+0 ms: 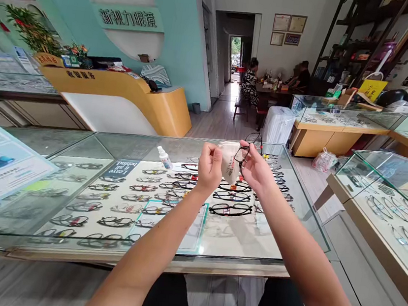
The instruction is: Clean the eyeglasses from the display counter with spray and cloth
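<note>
My left hand is closed around a light cleaning cloth with printing on it. In my right hand is a pair of dark-framed eyeglasses, pinched between thumb and fingers, with one lens against the cloth. Both hands are raised above the glass display case, close together. A white spray bottle stands on the glass to the left of my left hand. Beneath the glass lie rows of eyeglasses. Part of the held frame is hidden by my fingers and the cloth.
A slanted printed sign stands on the left of the case. Another glass case is on the right. Beyond are a yellow counter, a wrapped white suitcase and two people seated at a table.
</note>
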The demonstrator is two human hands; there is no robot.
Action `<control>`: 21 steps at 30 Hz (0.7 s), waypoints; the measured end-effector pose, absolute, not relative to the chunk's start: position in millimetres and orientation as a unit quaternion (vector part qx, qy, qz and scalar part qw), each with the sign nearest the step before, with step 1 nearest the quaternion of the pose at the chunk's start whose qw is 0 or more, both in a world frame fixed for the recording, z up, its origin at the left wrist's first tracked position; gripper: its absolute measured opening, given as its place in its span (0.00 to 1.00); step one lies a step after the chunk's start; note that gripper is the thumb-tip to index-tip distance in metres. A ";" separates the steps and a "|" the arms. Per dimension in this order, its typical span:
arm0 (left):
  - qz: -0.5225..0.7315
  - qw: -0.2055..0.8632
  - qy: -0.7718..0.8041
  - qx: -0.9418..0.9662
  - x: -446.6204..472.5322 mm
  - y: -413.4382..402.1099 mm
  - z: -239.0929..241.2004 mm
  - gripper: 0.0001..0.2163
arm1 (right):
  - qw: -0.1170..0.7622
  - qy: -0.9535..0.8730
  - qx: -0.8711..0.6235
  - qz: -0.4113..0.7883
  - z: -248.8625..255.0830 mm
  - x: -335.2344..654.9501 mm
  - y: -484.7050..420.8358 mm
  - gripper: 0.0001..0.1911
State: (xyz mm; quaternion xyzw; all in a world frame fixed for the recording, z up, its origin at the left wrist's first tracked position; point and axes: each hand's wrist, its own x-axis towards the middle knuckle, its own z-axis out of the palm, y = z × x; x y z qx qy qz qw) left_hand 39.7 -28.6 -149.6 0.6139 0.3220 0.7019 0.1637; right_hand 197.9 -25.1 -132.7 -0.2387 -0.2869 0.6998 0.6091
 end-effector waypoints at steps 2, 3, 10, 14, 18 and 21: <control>0.704 0.150 0.316 0.618 40.2 -30.8 -149.2 0.26 | 0.603 -0.272 -0.234 0.712 -128.2 198.2 -28.5 0.10; 0.710 0.143 0.315 0.614 39.8 -30.9 -148.4 0.25 | 0.596 -0.270 -0.231 0.720 -126.2 198.1 -30.1 0.10; 0.729 0.208 0.290 0.584 33.6 -25.6 -141.2 0.19 | 0.521 -0.285 -0.206 0.778 -126.3 193.1 -37.7 0.10; 0.734 0.208 0.292 0.576 31.9 -25.1 -140.2 0.19 | 0.502 -0.279 -0.211 0.791 -133.7 187.0 -38.5 0.10; 0.728 0.183 0.283 0.597 30.2 -27.2 -138.7 0.18 | 0.559 -0.290 -0.234 0.741 -138.6 183.1 -34.6 0.11; 0.713 0.113 0.273 0.636 28.6 -30.7 -138.3 0.18 | 0.627 -0.309 -0.244 0.672 -137.6 186.0 -31.0 0.12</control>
